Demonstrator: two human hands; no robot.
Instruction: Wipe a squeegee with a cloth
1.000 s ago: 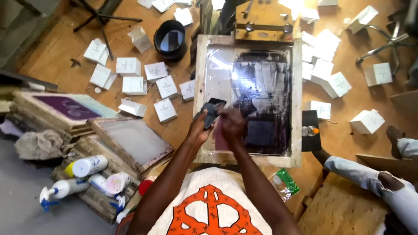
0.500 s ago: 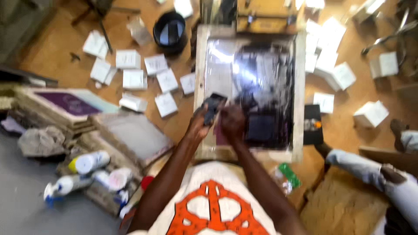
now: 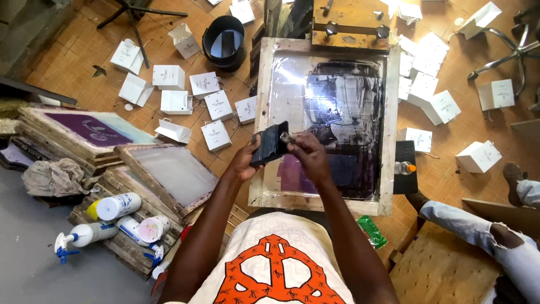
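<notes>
Both hands [image 3: 281, 152] on squeegee [image 3: 270, 143] – over screen [image 3: 337, 107]

Head camera looks steeply down, close above the printing screen [image 3: 326, 118].

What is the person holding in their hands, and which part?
A dark squeegee: left hand grips its lower end, right hand pinches its top edge, above the printing screen.

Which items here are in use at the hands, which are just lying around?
In use: left hand and right hand holding black squeegee; inked screen frame.
Lying about: white bags, black bucket, stacked screens, spray bottles, rag.
</notes>
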